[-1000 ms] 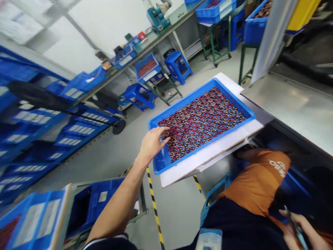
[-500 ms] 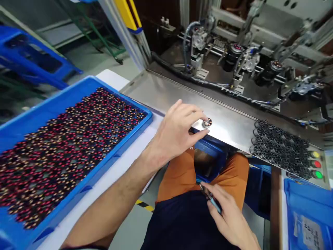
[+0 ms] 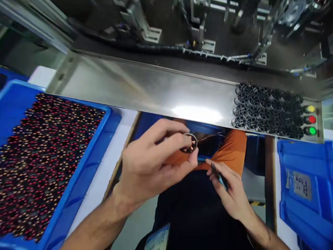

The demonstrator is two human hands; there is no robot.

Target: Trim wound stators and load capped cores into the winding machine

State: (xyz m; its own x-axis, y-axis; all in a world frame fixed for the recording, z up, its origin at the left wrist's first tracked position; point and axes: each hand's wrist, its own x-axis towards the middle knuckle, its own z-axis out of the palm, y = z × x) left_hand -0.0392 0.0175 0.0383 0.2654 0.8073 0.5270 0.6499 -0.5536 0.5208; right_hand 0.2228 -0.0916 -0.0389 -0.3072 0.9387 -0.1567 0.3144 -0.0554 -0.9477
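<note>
While the left hand (image 3: 148, 166) pinches one small wound coil (image 3: 189, 143) over the lap, just below the steel surface (image 3: 145, 92), the right hand (image 3: 229, 189) is closed on a thin tool (image 3: 218, 176) right beside it. Looks like early days: the blue tray (image 3: 85, 180) is packed with coils, and only a small batch of black rings (image 3: 265, 109) sits by the buttons.

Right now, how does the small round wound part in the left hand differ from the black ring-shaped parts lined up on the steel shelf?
The small round wound part is single, pinched in the left hand, showing copper-coloured windings. The black ring-shaped parts are many, lying in rows on the steel shelf, plain black. Both are round and similar in size.
</note>
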